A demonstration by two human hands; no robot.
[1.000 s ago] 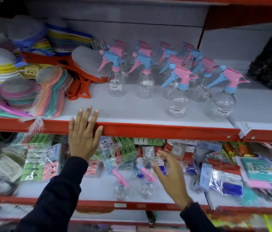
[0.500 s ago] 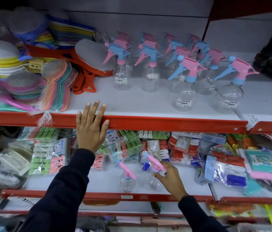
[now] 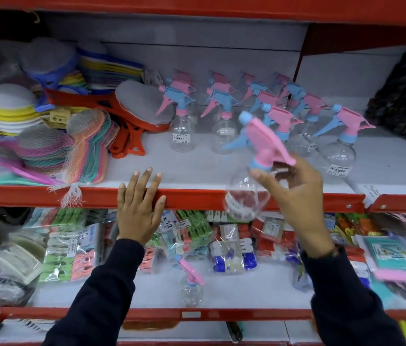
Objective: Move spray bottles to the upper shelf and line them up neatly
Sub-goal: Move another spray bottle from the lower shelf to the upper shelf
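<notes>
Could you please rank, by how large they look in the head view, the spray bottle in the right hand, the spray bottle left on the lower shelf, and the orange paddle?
1. Orange paddle, partly hidden.
2. Spray bottle in the right hand; it is nearer the camera, so unsure.
3. Lower-shelf spray bottle.

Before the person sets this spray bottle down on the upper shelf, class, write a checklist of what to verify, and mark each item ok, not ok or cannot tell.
1. Grip: right hand holds the lifted spray bottle at its neck. Ok.
2. Bottle upright: it tilts, base towards the camera. Not ok.
3. Base above the shelf edge: the base hangs in front of the red lip. Not ok.
4. Landing spot: bare upper shelf in front of the standing bottles. Ok.
5. Left hand out of the way: it rests on the lip, left of the path. Ok.
6. Work left: one bottle on the lower shelf. Not ok.
</notes>
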